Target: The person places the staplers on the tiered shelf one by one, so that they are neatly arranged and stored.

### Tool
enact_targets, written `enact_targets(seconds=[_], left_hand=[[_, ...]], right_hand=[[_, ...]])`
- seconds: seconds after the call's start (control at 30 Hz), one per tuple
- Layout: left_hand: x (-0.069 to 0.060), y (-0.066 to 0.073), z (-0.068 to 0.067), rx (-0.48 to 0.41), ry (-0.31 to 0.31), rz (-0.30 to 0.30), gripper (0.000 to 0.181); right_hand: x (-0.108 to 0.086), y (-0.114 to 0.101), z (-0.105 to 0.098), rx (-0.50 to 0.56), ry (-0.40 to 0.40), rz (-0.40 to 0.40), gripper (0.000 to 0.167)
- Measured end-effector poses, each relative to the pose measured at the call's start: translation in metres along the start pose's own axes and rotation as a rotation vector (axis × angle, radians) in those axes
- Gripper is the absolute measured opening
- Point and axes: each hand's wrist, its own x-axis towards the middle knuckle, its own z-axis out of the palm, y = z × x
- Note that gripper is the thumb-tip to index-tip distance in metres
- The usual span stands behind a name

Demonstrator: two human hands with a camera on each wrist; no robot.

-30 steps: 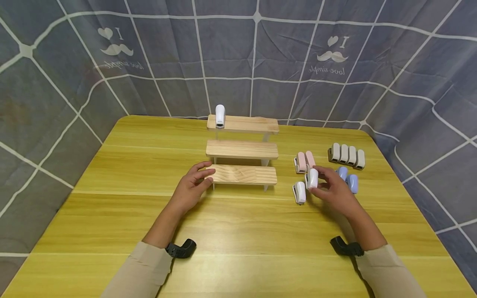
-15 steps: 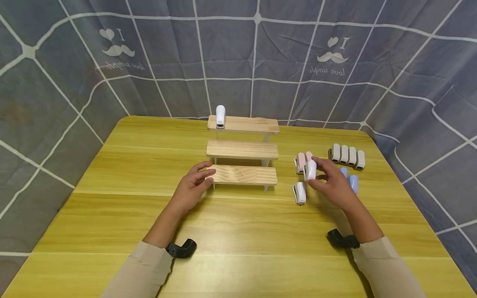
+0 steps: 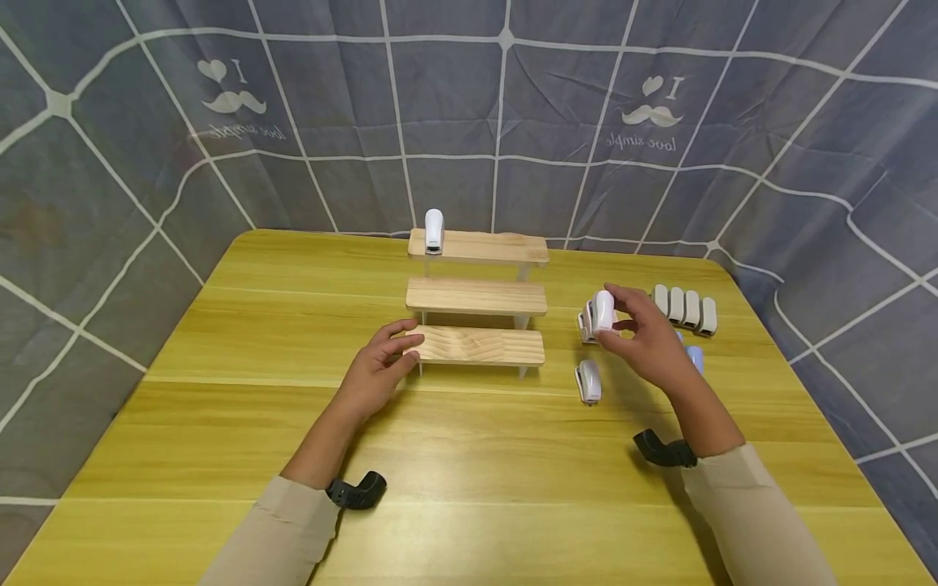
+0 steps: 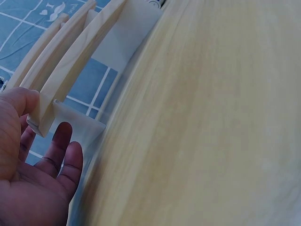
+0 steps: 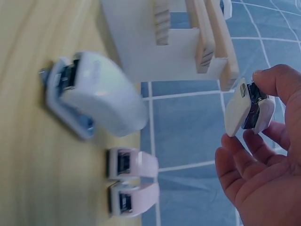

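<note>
**White stapler pinched in the right grip, left grip on the stand**

Right side: my right grip (image 3: 646, 338) pinches a white stapler (image 3: 602, 309) between thumb and fingers. The stapler is up off the surface (image 3: 476, 456), to the right of the three-step wooden stand (image 3: 476, 295) and well apart from it. From the head view it overlaps the pair of pink staplers (image 5: 134, 162) and covers most of them; the right wrist view shows the pink pair apart from it, side by side on the surface.

Left side: my left grip (image 3: 375, 374) holds the left end of the lowest step (image 3: 476, 345), thumb and fingertips against the board. In the left wrist view, two of its fingers (image 4: 70, 165) hang clear of the wood, near the pale end panel (image 4: 77, 120).

Surroundings: a second white stapler (image 3: 589, 382) stands on the surface, nearer to me than the held one. Blue staplers (image 3: 695, 358) sit to the right, partly hidden behind my right grip. Farther back, four pale grey staplers (image 3: 676, 305) stand in a row, partly covered at the left end. One more white stapler (image 3: 434, 231) rests at the left end of the top step (image 3: 491, 246). A grey curtain (image 3: 572, 114) with white lines hangs behind the surface.
</note>
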Motion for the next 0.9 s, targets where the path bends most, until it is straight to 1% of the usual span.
enact_targets(seconds=[0.27, 0.5, 0.7, 0.9], left_hand=[[-0.001, 0.0, 0.0, 0.0, 0.002, 0.002, 0.031], [0.0, 0.0, 0.0, 0.004, 0.004, -0.005, 0.031], [0.0, -0.001, 0.001, 0.002, -0.002, 0.002, 0.031], [0.001, -0.003, 0.0, 0.006, 0.001, 0.002, 0.031]], right_hand=[[0.014, -0.016, -0.001, -0.009, -0.012, -0.029, 0.069], [0.03, -0.03, -0.002, -0.031, 0.014, -0.073, 0.07], [0.046, -0.045, 0.0, -0.062, 0.026, -0.114, 0.069], [0.062, -0.059, 0.008, -0.03, 0.014, -0.132, 0.07]])
